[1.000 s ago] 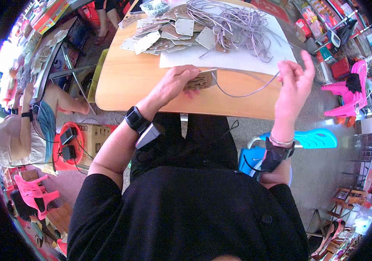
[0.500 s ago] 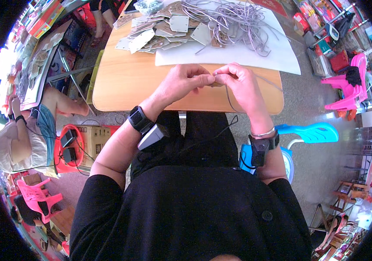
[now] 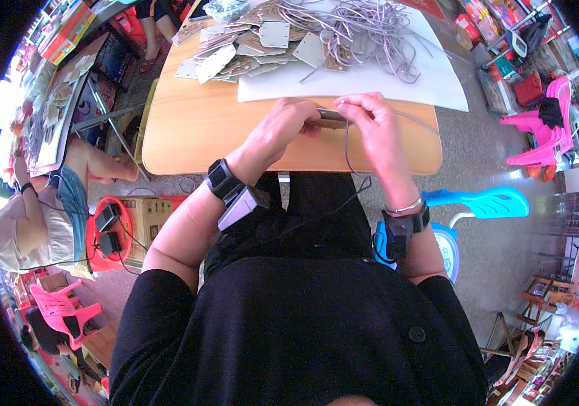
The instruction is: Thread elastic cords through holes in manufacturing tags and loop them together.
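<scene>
Over the near part of the wooden table (image 3: pixel 188 135), my left hand (image 3: pixel 284 125) is closed on a small flat card (image 3: pixel 332 116), seen nearly edge-on and mostly hidden by the fingers. Beside it, my right hand (image 3: pixel 376 125) pinches a thin grey cord (image 3: pixel 347 145). The cord hangs in a loop below the fingers, and a length of it trails right across the table. Whether it passes through the card cannot be made out. Beyond my hands lies a heap of square cards (image 3: pixel 274 35), pale or brown, some with small holes. Next to it is a tangle of grey cords (image 3: pixel 377 34).
White sheeting (image 3: pixel 283 89) lies under the cords. A clear bag of small parts (image 3: pixel 227 9) is at the table's far edge. A blue chair (image 3: pixel 492 203) stands right, a pink chair (image 3: pixel 553 125) farther off. At left, another person (image 3: pixel 39 223) sits by a second table.
My hands have drawn slightly apart. The left hand has turned, so more of the card shows, and the right fingers have risen with the cord.
</scene>
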Demonstrator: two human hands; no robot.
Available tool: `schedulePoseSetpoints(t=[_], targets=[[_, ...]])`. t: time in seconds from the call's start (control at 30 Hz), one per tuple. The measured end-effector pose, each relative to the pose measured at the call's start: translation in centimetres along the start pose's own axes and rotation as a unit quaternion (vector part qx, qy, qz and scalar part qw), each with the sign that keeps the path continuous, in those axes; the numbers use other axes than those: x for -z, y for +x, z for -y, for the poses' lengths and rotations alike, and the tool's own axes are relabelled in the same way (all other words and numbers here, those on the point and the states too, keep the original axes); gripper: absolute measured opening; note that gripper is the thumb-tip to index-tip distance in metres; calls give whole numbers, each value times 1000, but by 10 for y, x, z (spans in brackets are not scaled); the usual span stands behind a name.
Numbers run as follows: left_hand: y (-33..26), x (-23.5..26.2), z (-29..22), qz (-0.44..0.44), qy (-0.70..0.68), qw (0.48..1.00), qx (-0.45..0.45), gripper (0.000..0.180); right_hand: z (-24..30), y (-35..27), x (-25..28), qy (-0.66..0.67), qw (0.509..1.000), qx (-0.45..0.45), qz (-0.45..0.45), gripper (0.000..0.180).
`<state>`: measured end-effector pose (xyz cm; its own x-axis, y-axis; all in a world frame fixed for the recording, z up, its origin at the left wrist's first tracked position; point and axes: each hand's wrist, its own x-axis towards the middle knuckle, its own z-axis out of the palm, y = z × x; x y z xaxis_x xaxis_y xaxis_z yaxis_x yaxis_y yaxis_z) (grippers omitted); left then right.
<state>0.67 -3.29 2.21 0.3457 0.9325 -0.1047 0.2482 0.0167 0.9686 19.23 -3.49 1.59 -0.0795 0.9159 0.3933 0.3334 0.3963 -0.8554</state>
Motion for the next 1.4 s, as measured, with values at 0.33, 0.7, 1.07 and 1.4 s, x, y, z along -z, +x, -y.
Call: schedulePoseSetpoints(t=[0.33,0.7,1.07,1.4], targets=[[10,0,5,-77,-143,986,-40,19,111,-5,56,290,923,-178,179,17],[5,8,11,-14,-117,992,38,25,117,59,73,358,928,70,73,19],[3,13,14,17,-144,989,40,24,91,102,69,115,981,119,-103,11],[2,14,16,29,-148,988,44,20,18,79,26,-249,951,166,-72,9]])
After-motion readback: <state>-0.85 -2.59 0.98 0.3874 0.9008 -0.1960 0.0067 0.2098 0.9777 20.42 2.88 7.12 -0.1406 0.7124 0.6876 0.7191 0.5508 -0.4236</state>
